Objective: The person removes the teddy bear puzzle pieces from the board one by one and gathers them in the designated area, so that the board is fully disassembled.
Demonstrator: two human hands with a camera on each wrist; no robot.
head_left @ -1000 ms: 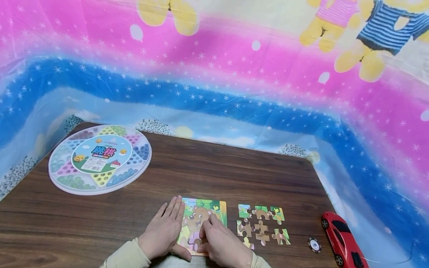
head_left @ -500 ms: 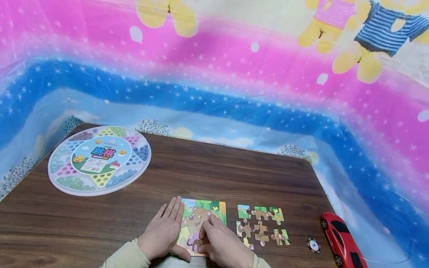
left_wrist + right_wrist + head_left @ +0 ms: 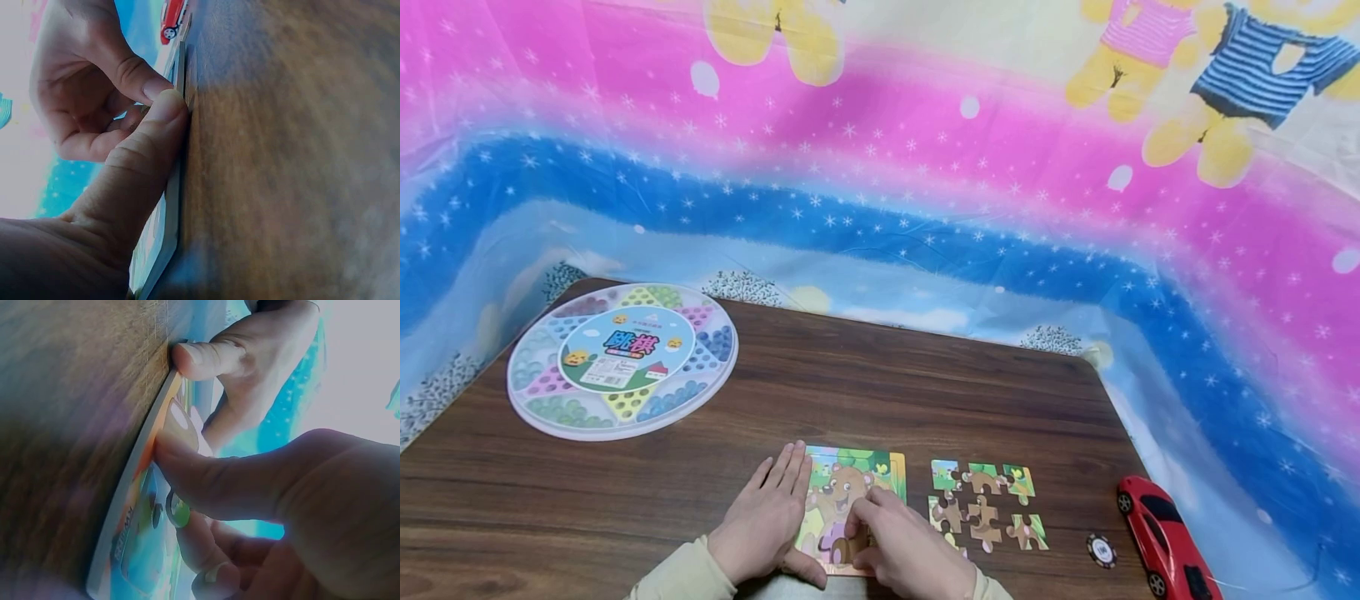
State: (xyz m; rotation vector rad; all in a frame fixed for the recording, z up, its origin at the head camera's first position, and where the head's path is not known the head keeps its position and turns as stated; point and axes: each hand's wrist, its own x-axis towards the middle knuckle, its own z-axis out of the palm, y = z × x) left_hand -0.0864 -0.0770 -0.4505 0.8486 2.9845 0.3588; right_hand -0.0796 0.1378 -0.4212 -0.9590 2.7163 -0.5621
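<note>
A jigsaw puzzle board with a smiling bear lies near the table's front edge. My left hand lies along its left side, fingers straight, thumb at the near edge. Over the board's lower right part, my right hand has its fingers curled and pinches a small puzzle piece with a green tab. The piece stands tilted against the board in the right wrist view, and the fingers hide most of it. The right thumb presses by the board's orange border. Several loose puzzle pieces lie right of the board.
A round Chinese checkers set with marbles sits at the back left of the dark wooden table. On the right are a poker chip and a red toy car. A printed cloth hangs behind the table.
My right hand has shifted slightly right and nearer. More of the bear's brown leg shows beside its fingertips. The left hand keeps its place.
</note>
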